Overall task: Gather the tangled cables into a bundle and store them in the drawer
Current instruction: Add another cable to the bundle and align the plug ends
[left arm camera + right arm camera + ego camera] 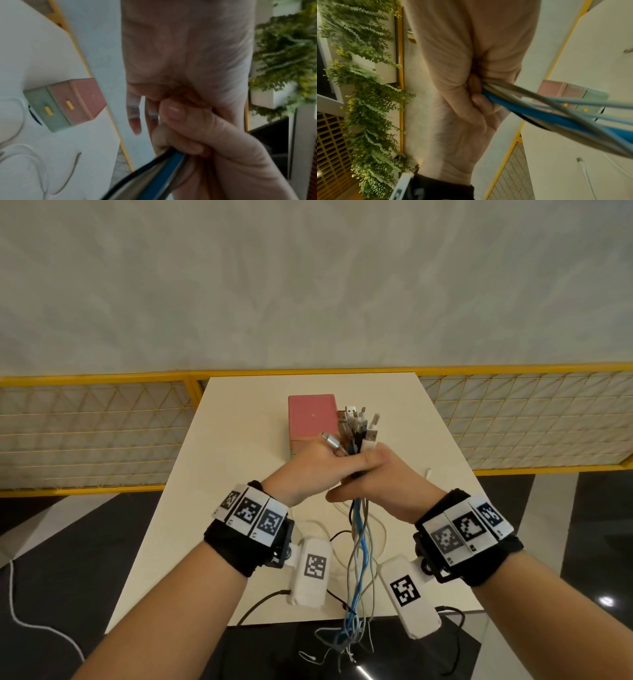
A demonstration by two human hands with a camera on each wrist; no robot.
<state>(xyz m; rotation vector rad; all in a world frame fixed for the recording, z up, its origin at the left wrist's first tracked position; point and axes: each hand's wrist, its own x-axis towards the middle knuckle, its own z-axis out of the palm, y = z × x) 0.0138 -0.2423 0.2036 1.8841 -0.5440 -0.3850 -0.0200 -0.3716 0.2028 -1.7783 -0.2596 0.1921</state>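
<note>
Where the loose tails of the multicoloured bundle of cables [358, 546] trail past the near edge of the cream rectangular table [219, 474], they hang blue, grey, white and black, and the bundle's long axis runs from near to far, rising to a spray of metal USB plugs pointing away from the person. Both hands meet around its upper part above the table: the left hand [308, 470] closes its thumb and fingers on the strands just under the plugs, and the right hand [387, 484] clenches round the bundle directly beside it, the two touching.

The left wrist view shows what the head view hides (the right hand's thumb [173, 111] pressed over the left palm, with the blue cable emerging below). Only the wrist views show the front of the small pink and mint drawer box [65, 105] with its two yellow pulls, both drawers closed; from the head it is a pink top just beyond the hands. A separate white cable [583, 170] with a USB plug lies on the table to the right.

Beyond the table stand a yellow wire-mesh fence [96, 433] and a pale wall; green hanging plants [368, 94] show in the wrist views.
</note>
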